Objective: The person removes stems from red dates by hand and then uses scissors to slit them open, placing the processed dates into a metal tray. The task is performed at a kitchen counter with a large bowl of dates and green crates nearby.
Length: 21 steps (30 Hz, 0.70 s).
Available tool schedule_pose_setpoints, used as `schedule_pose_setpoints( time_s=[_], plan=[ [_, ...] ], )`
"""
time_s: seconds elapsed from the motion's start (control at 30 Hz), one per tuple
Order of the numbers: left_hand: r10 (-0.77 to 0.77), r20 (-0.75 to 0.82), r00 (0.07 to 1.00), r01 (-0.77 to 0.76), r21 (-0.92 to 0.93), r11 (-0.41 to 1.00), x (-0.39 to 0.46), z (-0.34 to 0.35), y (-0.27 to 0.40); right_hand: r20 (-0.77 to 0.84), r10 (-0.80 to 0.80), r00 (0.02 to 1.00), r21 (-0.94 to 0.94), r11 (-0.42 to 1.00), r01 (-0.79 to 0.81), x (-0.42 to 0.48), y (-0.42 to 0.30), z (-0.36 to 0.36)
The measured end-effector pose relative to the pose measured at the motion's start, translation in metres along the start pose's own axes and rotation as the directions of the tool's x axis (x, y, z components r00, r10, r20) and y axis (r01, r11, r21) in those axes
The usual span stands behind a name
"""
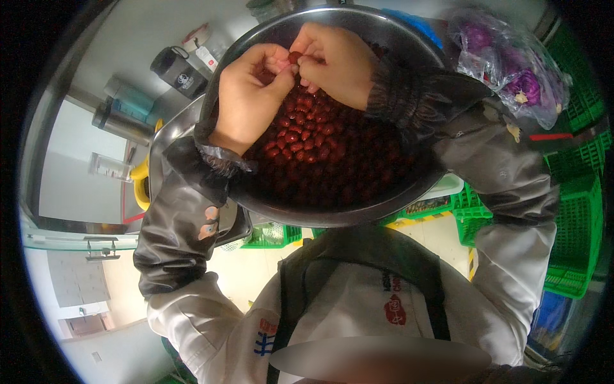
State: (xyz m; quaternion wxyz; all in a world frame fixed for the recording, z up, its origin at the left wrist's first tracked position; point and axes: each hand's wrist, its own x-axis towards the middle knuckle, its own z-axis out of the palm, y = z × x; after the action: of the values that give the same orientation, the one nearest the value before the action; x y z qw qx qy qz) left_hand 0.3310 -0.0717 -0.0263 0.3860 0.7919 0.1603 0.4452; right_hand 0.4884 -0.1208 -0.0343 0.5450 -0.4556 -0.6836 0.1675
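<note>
A large round metal basin (336, 222) holds a mass of wet, dark red fruits (307, 132) that look like jujubes. Above its far part, my left hand (254, 91) and my right hand (336, 65) meet fingertip to fingertip. Between them is one red jujube (295, 57), pinched by the thumb and fingers of both hands. Dark sleeve covers reach to both wrists. My curled fingers hide part of the fruit.
Left of the basin lie a metal tray (165, 132), a yellow handle-like object (140, 185), a black bottle (180, 74) and a steel tumbler (122, 122). At the right are purple cabbages in a plastic bag (525, 89) and green plastic crates (573, 230).
</note>
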Motion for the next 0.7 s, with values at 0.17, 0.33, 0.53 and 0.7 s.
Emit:
schedule_pose_setpoints(
  time_s=[0.17,0.33,0.53,0.7],
  plan=[
    [0.057,-0.027,0.998,-0.048,0.252,0.967,-0.003,-0.002,-0.001,0.031,0.072,0.997,0.091,0.993,-0.074,-0.003,-0.005,0.007],
    [0.221,-0.026,0.975,-0.184,0.467,0.865,0.000,-0.001,0.005,0.032,-0.021,0.999,0.049,0.999,0.019,-0.002,0.002,0.008],
    [0.302,-0.029,0.953,-0.248,0.496,0.832,-0.001,-0.003,0.003,0.043,0.032,0.999,0.108,0.993,-0.037,-0.003,-0.020,0.002],
    [0.066,-0.019,0.998,-0.061,0.193,0.979,-0.001,-0.009,-0.001,0.107,0.075,0.991,0.080,0.993,-0.083,-0.001,-0.032,-0.003]
  ],
)
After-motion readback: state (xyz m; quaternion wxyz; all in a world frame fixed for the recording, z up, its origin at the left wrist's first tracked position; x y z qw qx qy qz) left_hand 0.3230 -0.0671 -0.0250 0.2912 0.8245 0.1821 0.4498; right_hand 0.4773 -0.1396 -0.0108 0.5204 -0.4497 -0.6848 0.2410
